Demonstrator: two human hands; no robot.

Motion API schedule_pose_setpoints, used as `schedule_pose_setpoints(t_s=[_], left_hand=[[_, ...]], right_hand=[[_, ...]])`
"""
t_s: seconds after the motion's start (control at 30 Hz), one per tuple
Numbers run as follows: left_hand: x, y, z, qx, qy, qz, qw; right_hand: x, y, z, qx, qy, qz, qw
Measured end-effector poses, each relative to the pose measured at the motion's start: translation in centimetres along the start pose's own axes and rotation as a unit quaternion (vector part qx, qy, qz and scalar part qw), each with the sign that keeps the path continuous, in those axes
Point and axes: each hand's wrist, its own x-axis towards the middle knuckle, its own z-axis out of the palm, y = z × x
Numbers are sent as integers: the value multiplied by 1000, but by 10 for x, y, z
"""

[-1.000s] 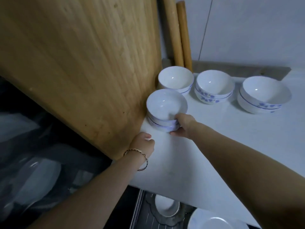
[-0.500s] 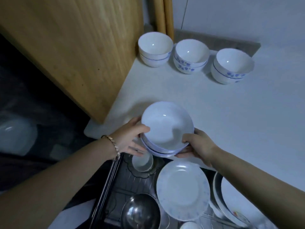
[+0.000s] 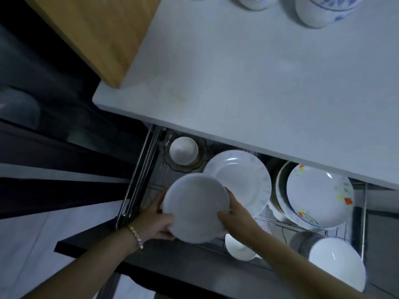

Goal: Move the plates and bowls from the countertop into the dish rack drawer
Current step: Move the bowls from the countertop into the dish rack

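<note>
Both hands are on the white bowl point(image 3: 195, 207) now, the left hand point(image 3: 158, 221) curled under its near-left rim and the right hand point(image 3: 235, 214) clasping the right edge, holding it over the front left of the open dish rack drawer point(image 3: 138, 175). Under it, a pale blue-flecked plate point(image 3: 244, 180) lies in the rack, a flowered plate point(image 3: 319, 195) leans to the right, and a small cup point(image 3: 183, 152) sits at the back left. Up on the white surface point(image 3: 248, 78), the bases of blue-patterned bowls point(image 3: 319, 11) line the far edge beside a wooden board point(image 3: 97, 29).
</note>
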Motion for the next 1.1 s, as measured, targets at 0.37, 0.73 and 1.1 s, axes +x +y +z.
schedule_pose_setpoints(t_s=[0.37,0.73,1.1], left_hand=[[95,-49,-53,167,55,-60,983],[108,-49,-47,-45,17,-158,986],[97,-60,-54,-16,59,-52,997]], right_hand=[[63,80,48,-36,39,96,994],[79,76,45,-84,47,104,990],[83,98,62,-83,102,74,989]])
